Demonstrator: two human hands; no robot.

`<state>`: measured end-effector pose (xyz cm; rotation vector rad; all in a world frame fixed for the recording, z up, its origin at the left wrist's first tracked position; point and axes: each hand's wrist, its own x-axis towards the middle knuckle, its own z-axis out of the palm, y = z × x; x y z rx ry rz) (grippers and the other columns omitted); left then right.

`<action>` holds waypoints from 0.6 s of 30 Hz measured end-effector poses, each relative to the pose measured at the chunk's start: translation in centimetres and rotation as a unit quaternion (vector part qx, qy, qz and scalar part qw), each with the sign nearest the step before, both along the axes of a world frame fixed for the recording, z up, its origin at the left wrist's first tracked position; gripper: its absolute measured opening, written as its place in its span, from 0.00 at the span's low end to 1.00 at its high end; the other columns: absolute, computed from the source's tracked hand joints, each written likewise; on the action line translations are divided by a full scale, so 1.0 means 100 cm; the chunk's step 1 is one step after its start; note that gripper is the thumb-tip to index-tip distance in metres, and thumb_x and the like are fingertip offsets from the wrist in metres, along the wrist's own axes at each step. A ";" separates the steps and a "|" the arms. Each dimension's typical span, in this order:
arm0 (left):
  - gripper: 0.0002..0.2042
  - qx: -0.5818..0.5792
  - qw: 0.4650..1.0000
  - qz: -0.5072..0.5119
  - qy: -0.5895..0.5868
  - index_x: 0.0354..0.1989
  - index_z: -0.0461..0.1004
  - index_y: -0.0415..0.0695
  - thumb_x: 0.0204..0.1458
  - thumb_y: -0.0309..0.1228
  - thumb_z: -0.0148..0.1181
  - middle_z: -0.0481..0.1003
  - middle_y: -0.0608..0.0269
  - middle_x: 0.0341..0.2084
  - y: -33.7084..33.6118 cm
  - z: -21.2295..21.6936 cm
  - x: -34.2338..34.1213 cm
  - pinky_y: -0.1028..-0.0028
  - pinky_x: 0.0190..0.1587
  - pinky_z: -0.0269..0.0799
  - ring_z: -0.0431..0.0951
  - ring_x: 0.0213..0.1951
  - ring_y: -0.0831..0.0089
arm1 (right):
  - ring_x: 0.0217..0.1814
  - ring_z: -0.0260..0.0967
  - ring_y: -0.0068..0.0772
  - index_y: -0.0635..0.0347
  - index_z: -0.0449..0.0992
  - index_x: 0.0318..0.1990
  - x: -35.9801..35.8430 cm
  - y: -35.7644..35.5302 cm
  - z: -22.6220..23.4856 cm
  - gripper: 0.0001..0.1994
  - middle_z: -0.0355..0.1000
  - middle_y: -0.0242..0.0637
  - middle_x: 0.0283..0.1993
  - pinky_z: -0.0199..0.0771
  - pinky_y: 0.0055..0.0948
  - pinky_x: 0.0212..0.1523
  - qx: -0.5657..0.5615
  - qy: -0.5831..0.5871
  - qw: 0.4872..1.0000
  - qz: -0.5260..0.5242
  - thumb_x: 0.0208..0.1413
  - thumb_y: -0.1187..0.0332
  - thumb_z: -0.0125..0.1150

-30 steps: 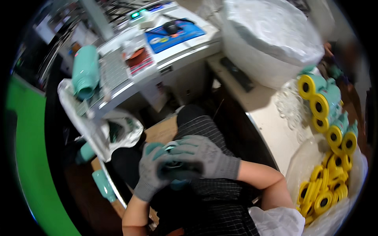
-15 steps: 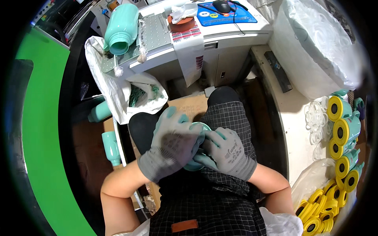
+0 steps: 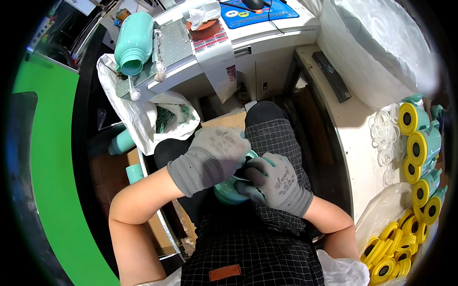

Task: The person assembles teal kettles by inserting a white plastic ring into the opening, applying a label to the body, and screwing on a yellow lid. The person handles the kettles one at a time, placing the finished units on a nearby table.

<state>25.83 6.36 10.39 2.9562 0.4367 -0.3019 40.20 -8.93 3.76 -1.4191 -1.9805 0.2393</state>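
Note:
A round, hollow teal plastic container (image 3: 230, 193) rests in my lap, partly covered by both gloved hands. My left hand (image 3: 217, 147), in a grey knit glove with teal coating, is closed above its rim with the back of the hand up; what its fingers pinch is hidden. My right hand (image 3: 275, 185), gloved the same way, grips the near right side of the container, fingers curled over the opening.
A large teal bottle (image 3: 134, 43) lies on the perforated metal plate (image 3: 176, 45) ahead. White sack (image 3: 138, 124) hangs below it. On the right are white rings (image 3: 383, 138), yellow-and-teal lids (image 3: 417, 148), loose yellow discs (image 3: 389, 245) and a tall white bag (image 3: 367, 57).
My left hand has rolled over and closed, its back now upward, where its fingers were raised before. The right fingers have curled further over the opening. The whole view has shifted slightly.

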 end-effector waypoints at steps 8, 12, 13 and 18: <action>0.28 -0.452 0.807 0.247 -0.288 0.58 0.67 0.40 0.50 0.33 0.72 0.77 0.62 0.44 0.058 -0.083 0.009 0.72 0.47 0.76 0.76 0.47 0.75 | 0.43 0.74 0.38 0.56 0.83 0.46 0.014 -0.009 -0.004 0.18 0.74 0.35 0.49 0.75 0.38 0.43 -0.029 0.067 0.997 -0.036 0.53 0.56 0.71; 0.47 -0.394 0.654 0.550 -0.339 0.74 0.50 0.31 0.52 0.35 0.74 0.73 0.52 0.60 0.165 -0.188 0.012 0.68 0.58 0.72 0.72 0.60 0.68 | 0.49 0.77 0.46 0.61 0.78 0.54 0.022 0.008 -0.004 0.21 0.76 0.44 0.52 0.78 0.40 0.52 0.048 0.227 0.972 -0.042 0.52 0.65 0.70; 0.47 -0.401 0.623 0.598 -0.305 0.74 0.52 0.30 0.52 0.36 0.74 0.73 0.52 0.61 0.189 -0.199 0.015 0.66 0.61 0.70 0.72 0.60 0.67 | 0.50 0.77 0.48 0.62 0.78 0.54 0.024 0.015 -0.004 0.21 0.76 0.46 0.53 0.78 0.40 0.53 0.079 0.265 0.960 -0.047 0.52 0.67 0.69; 0.33 -0.526 0.658 0.400 -0.361 0.63 0.70 0.31 0.51 0.37 0.74 0.78 0.53 0.52 0.212 -0.216 0.021 0.67 0.60 0.70 0.77 0.53 0.66 | 0.32 0.64 0.11 0.64 0.78 0.53 0.062 0.051 -0.032 0.10 0.75 0.28 0.38 0.67 0.16 0.34 -0.100 0.567 0.787 -0.223 0.69 0.72 0.56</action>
